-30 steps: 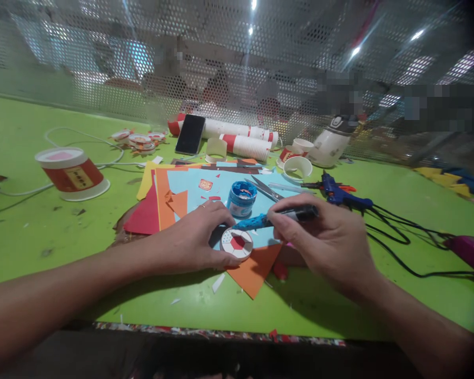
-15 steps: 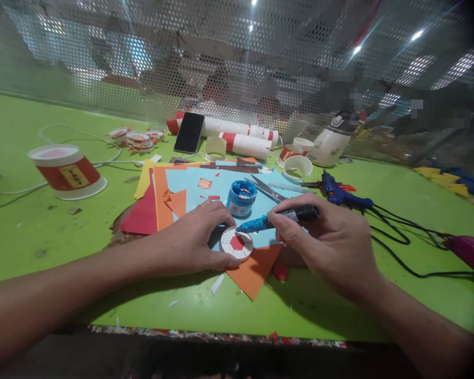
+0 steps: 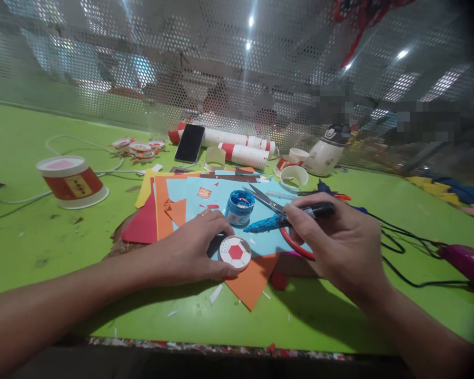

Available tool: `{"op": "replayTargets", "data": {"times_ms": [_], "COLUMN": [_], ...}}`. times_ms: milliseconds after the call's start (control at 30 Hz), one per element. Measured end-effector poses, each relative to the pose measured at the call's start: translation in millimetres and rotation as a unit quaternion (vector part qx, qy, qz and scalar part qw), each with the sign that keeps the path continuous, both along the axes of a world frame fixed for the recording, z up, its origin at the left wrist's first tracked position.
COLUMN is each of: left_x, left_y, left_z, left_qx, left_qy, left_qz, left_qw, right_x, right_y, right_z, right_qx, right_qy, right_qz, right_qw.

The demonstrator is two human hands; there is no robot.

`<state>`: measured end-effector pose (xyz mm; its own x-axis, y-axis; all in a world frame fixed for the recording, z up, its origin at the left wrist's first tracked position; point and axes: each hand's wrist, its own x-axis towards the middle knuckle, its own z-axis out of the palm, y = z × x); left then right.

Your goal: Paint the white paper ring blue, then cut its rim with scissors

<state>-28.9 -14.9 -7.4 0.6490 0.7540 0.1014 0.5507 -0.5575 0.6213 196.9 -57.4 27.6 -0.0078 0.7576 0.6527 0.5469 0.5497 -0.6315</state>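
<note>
Between the thumb and fingers of my left hand (image 3: 199, 239) is a round white disc (image 3: 235, 253) with a red hexagon at its middle, black lines and small dots at its upper left. My right hand (image 3: 335, 237) grips a black marker (image 3: 288, 218) whose front part is smeared with blue paint. The marker's tip points left and sits apart from the disc, above and to its right. Just behind the disc stands an uncapped jar of blue paint (image 3: 239, 209). Scissors (image 3: 266, 200) with red handles lie on the blue paper (image 3: 181, 189), partly hidden by my right hand.
Orange paper (image 3: 253, 284) and red paper (image 3: 140, 223) lie about the disc. A paper cup (image 3: 73, 181) stands upside down at left. Farther back are a phone (image 3: 189, 143), white-red paper tubes (image 3: 245, 155) and a bottle (image 3: 327, 151). Black cords (image 3: 406, 242) run along the right.
My right hand has drawn the marker away from the disc, up and to the right. The disc stays in my left hand. The head view has tilted slightly upward.
</note>
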Motion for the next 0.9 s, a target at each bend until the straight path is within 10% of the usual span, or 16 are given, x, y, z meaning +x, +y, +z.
{"op": "replayTargets", "data": {"times_ms": [267, 600, 900], "left_x": [0, 0, 0], "left_y": [-1, -1, -1], "left_z": [-2.8, -5.6, -7.0], "left_qx": [-0.004, 0.017, 0.022], "left_qy": [0.012, -0.015, -0.017], "left_qz": [0.015, 0.002, 0.001], "left_qw": [1.000, 1.000, 1.000], "right_x": [11, 1, -18], "right_y": [23, 56, 91], "right_z": [6.2, 30.3, 7.6], "right_qx": [0.046, -0.115, -0.206], "right_qy": [0.100, 0.009, -0.029], "right_qz": [-0.037, 0.019, 0.049], "right_qw": [0.993, 0.993, 0.977]}}
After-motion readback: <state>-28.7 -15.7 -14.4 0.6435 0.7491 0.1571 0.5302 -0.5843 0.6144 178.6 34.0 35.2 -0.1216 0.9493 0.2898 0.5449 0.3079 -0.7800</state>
